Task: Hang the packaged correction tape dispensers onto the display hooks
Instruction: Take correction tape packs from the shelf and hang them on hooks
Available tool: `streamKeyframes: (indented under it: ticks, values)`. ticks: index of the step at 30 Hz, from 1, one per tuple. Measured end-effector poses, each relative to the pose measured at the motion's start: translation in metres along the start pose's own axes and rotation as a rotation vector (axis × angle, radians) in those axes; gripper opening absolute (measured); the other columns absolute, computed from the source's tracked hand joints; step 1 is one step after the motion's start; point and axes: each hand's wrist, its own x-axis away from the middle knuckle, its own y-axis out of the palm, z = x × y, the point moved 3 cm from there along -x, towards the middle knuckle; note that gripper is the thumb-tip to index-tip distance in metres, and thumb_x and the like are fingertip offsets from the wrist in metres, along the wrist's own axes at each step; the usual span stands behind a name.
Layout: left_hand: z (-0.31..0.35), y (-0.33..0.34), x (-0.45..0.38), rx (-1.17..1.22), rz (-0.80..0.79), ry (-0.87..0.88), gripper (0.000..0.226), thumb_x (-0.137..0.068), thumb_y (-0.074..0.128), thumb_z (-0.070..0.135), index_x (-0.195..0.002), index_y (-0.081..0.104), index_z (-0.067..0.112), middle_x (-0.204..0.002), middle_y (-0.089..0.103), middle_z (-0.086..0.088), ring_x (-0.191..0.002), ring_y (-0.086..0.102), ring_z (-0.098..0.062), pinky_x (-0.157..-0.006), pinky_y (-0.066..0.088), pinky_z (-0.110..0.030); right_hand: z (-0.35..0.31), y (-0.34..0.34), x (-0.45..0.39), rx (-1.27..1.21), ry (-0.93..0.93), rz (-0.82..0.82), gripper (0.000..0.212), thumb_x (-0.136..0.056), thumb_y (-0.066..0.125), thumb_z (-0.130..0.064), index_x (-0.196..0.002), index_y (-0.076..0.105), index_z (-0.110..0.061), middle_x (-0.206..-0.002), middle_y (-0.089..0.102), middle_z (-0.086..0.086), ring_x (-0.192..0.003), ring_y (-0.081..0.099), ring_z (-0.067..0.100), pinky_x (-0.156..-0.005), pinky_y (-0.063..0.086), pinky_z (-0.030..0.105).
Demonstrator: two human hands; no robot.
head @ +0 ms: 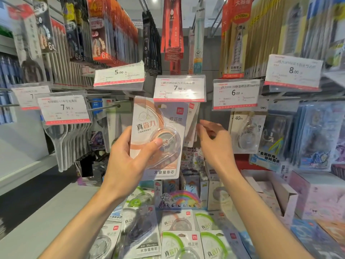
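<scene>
Left hand (128, 156) gripping orange packet (158, 135), thumb across blister

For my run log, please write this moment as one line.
step: hanging | left hand: holds orange correction tape pack under the 7.90 price tag | right hand: touches hung packs | loose packs: below

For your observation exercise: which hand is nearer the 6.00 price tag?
Right. The right hand is just below-left of the 6.00 price tag; the left hand is farther left, gripping an orange package.
</scene>
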Motion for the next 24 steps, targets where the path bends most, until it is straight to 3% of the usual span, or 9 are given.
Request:
streamKeyframes:
  ticks: [1, 3, 7, 10, 12, 14, 17, 20, 24]
  values:
    - [-0.004, 0.003, 0.0, -0.001, -0.006, -0.012, 0.034, -0.083, 0.076, 0.039, -0.115, 0.066, 0.034, -0.11, 0.077, 0.016, -0.099, 0.074, -0.005, -0.079, 0.056, -0.017, -0.001, -0.005, 0.008, -0.052, -0.015, 0.004, 0.015, -0.103, 0.059, -0.034, -0.112, 0.07, -0.036, -0.105, 0.071, -0.013, -0.095, 0.067, -0.004, -0.076, 0.049, 0.006]
    - [-0.013, 0.01, -0.001, 0.015, -0.018, -0.049, 0.031, -0.084, 0.076, 0.034, -0.114, 0.068, 0.031, -0.107, 0.078, 0.014, -0.096, 0.075, -0.006, -0.077, 0.057, -0.018, -0.005, -0.009, 0.024, -0.112, -0.033, -0.083, 0.011, -0.102, 0.061, -0.038, -0.101, 0.071, -0.04, -0.097, 0.075, -0.018, -0.093, 0.067, -0.01, -0.075, 0.05, 0.005]
    - [-0.025, 0.028, -0.005, 0.048, -0.057, -0.112, 0.034, -0.085, 0.075, 0.034, -0.116, 0.068, 0.022, -0.104, 0.079, 0.006, -0.093, 0.076, -0.012, -0.075, 0.058, -0.024, -0.012, -0.003, 0.048, -0.203, 0.001, -0.349, 0.033, -0.09, 0.07, -0.055, -0.117, 0.07, -0.036, -0.109, 0.078, -0.021, -0.103, 0.071, -0.004, -0.085, 0.055, 0.013]
    - [-0.023, 0.03, -0.01, -0.002, -0.077, -0.095, 0.043, -0.083, 0.074, 0.046, -0.12, 0.065, 0.026, -0.11, 0.076, 0.011, -0.099, 0.073, -0.007, -0.08, 0.056, -0.025, -0.01, -0.007, 0.048, -0.367, 0.07, -0.312, 0.043, -0.08, 0.079, -0.044, -0.116, 0.068, -0.024, -0.106, 0.081, -0.009, -0.098, 0.078, 0.009, -0.081, 0.061, 0.022]
    - [-0.018, 0.023, -0.018, -0.012, -0.017, -0.074, 0.05, -0.082, 0.071, 0.052, -0.125, 0.062, 0.027, -0.114, 0.073, 0.012, -0.106, 0.07, -0.006, -0.088, 0.058, -0.031, -0.006, -0.016, 0.046, -0.386, 0.09, -0.268, 0.037, -0.085, 0.079, -0.038, -0.115, 0.066, -0.021, -0.103, 0.082, -0.004, -0.092, 0.08, 0.015, -0.075, 0.063, 0.026]
    - [-0.009, 0.014, -0.028, 0.02, 0.05, -0.05, 0.04, -0.086, 0.07, 0.046, -0.121, 0.064, 0.027, -0.111, 0.074, 0.012, -0.105, 0.071, -0.009, -0.088, 0.06, -0.034, 0.001, -0.023, 0.044, -0.366, 0.088, -0.238, 0.029, -0.091, 0.076, -0.034, -0.115, 0.065, -0.022, -0.101, 0.082, -0.002, -0.09, 0.08, 0.017, -0.071, 0.063, 0.027]
    - [0.011, 0.011, -0.039, 0.067, 0.054, -0.023, 0.021, -0.09, 0.066, 0.036, -0.108, 0.068, 0.025, -0.094, 0.077, 0.014, -0.088, 0.073, -0.01, -0.078, 0.06, -0.029, 0.006, -0.026, 0.043, -0.376, 0.076, -0.199, 0.023, -0.094, 0.075, -0.028, -0.113, 0.064, -0.021, -0.098, 0.082, -0.002, -0.088, 0.08, 0.016, -0.067, 0.061, 0.022]
    - [0.03, 0.017, -0.044, 0.16, 0.005, -0.012, 0.018, -0.093, 0.063, 0.032, -0.104, 0.067, 0.018, -0.082, 0.077, -0.001, -0.071, 0.071, -0.016, -0.064, 0.057, -0.026, 0.005, -0.023, 0.041, -0.396, 0.043, -0.176, 0.021, -0.094, 0.074, -0.026, -0.111, 0.063, -0.019, -0.096, 0.082, -0.001, -0.086, 0.08, 0.015, -0.067, 0.06, 0.02]
    - [0.05, 0.02, -0.051, 0.292, 0.01, -0.019, 0.01, -0.094, 0.062, 0.029, -0.095, 0.065, 0.019, -0.073, 0.075, -0.003, -0.058, 0.067, -0.016, -0.054, 0.053, -0.024, -0.003, -0.018, 0.036, -0.377, -0.017, -0.149, 0.019, -0.095, 0.075, -0.027, -0.109, 0.063, -0.022, -0.096, 0.082, -0.001, -0.087, 0.079, 0.014, -0.07, 0.061, 0.024]
